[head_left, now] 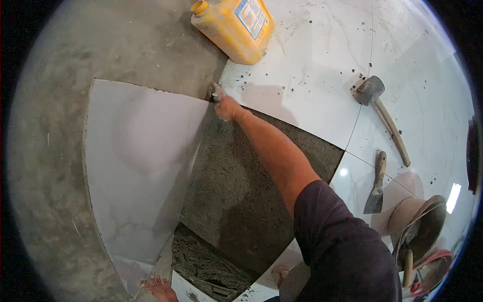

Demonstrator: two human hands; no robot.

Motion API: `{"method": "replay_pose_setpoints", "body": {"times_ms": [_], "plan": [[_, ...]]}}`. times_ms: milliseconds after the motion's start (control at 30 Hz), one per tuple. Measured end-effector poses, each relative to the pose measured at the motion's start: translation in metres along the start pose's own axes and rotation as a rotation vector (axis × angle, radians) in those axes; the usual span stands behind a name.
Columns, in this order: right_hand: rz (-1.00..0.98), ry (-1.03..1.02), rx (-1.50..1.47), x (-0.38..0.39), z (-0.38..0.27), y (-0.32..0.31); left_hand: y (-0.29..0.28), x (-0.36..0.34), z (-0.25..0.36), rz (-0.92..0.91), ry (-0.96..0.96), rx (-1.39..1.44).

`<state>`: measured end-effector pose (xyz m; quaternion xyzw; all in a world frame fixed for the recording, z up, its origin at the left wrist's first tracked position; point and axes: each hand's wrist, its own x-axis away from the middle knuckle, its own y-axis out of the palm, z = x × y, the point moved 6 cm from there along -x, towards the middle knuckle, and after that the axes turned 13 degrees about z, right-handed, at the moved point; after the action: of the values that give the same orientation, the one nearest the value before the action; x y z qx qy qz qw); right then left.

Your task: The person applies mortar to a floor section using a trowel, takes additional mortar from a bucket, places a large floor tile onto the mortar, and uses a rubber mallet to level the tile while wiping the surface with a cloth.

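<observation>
Reaching in head view: I see right hand (226, 107) at the tile (143, 141)'s far corner; I cannot tell its grip.
Left hand (161, 290): just beside the tile's near end; its grip also I cannot tell.
Tile: left of mortar (236, 176), its edge between both hands.
Mallet (371, 90): on white floor (312, 103), beyond the scraper (377, 186).
</observation>
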<state>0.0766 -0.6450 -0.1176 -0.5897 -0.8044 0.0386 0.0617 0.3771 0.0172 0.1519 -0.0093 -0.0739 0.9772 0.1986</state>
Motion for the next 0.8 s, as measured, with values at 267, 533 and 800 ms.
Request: {"method": "replay_pose_setpoints", "body": {"times_ms": [267, 533, 800], "plan": [[0.149, 0.044, -0.087, 0.021, -0.009, 0.006, 0.004, 0.003, 0.000, 0.251, -0.011, -0.063], [0.211, -0.250, -0.472, 0.072, -0.136, -0.039, 0.004, -0.009, -0.001, 0.394, -0.090, -0.049], [0.235, -0.511, -0.645, 0.131, -0.295, -0.093, 0.051, 0.022, 0.013, 0.736, -0.088, -0.108]]}}
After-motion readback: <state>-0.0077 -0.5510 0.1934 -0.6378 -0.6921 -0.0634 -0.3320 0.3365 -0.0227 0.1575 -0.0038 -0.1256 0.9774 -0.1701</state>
